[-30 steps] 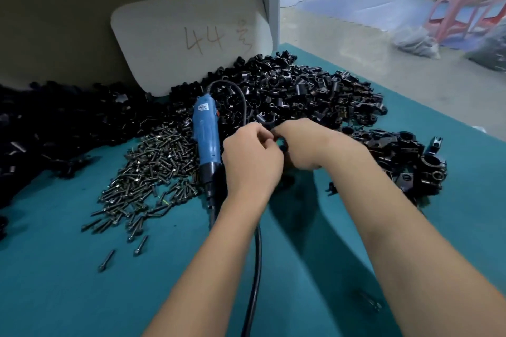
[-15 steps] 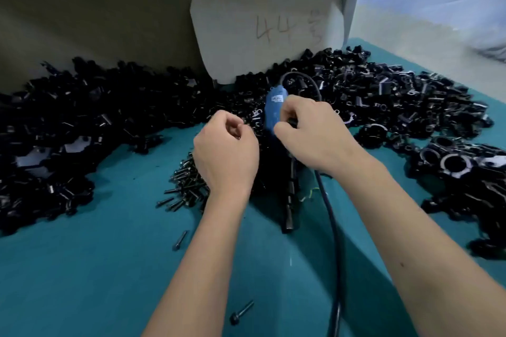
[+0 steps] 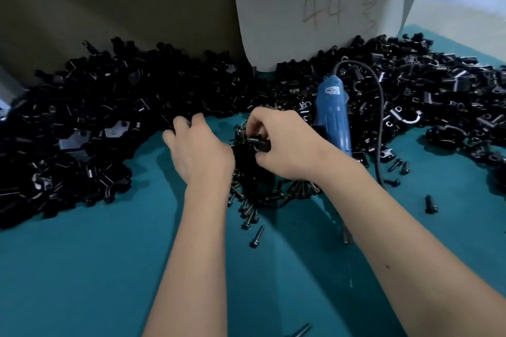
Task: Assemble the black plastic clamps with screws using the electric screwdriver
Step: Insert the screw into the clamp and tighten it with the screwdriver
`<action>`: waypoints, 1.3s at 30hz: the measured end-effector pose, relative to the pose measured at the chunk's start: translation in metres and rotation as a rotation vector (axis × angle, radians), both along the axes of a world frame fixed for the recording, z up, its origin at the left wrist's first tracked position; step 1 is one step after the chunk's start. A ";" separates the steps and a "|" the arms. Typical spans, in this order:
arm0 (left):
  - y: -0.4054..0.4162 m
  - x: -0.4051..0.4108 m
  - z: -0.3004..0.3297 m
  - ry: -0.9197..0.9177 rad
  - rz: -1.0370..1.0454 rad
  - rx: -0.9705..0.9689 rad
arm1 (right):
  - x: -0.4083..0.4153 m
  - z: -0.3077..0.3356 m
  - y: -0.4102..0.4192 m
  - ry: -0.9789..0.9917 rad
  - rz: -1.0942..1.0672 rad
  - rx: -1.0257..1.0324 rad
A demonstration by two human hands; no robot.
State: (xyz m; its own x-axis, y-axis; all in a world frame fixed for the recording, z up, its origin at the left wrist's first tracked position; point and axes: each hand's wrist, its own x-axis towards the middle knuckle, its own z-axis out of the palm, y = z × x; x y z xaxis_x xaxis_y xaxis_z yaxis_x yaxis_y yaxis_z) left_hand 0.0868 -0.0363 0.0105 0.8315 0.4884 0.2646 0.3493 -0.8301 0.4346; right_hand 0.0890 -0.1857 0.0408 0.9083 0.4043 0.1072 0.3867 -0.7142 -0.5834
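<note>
**Clamp assembly station: part in right hand, driver lying unused**

On the teal tabletop [image 3: 82,268], stock is laid out within arm's reach, which appears deliberate: a long heap of black plastic clamp parts [image 3: 95,123] runs along the back edge and round to the right, and a smaller pile of dark flanged screws [image 3: 254,194] lies at centre, directly beneath the hands.

Right hand [image 3: 284,142]: the grip is closed, thumb and curled fingers pinching a small black clamp piece [image 3: 258,142] just above the screw pile. Holding it there keeps screws close for insertion. Whether a screw is already seated in the piece cannot be told.

Left hand [image 3: 200,150]: fingers curled down at the near edge of the clamp heap, fingertips among the parts. Judged to be selecting a mating piece; whether this grip has hold of anything cannot be told.

Electric screwdriver [image 3: 332,115]: blue body, lying on the parts just right of the right hand, untouched, its black cable [image 3: 379,107] arching back over the heap. Placement suits a quick pick-up by the right hand.

Loose screws [image 3: 430,204] lie scattered to the right and near the front edge.

Markings: a pale card [image 3: 315,8] propped against the back wall bears handwritten "44" followed by a character not legible. The screwdriver carries a small white label [image 3: 331,89]; its text is too small to read.
</note>
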 end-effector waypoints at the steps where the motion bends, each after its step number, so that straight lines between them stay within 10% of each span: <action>1: -0.002 0.000 -0.001 -0.006 0.012 0.002 | -0.001 0.002 -0.003 -0.016 -0.011 0.025; 7: -0.002 -0.003 0.000 -0.078 0.095 -0.094 | -0.011 0.019 -0.032 -0.037 -0.098 0.184; 11: -0.017 -0.010 0.009 -0.445 -0.062 -0.112 | -0.018 0.031 -0.066 -0.083 -0.063 0.171; 18: -0.110 -0.024 0.009 -0.384 -0.517 -1.522 | -0.015 0.023 -0.131 -0.032 -0.190 0.527; 24: -0.112 -0.028 0.007 -0.264 -0.529 -1.702 | -0.015 0.016 -0.151 0.232 -0.206 0.995; 39: -0.102 -0.028 0.005 -0.168 -0.768 -1.744 | -0.013 0.004 -0.145 0.093 -0.044 0.750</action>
State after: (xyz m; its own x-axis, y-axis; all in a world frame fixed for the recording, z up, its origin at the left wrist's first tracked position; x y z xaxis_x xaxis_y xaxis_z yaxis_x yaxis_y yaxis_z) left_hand 0.0591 -0.1385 0.0158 0.9884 -0.1444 0.0470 0.0441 0.5690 0.8212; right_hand 0.0759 -0.3308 0.0443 0.9408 0.2164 0.2609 0.2920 -0.1265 -0.9480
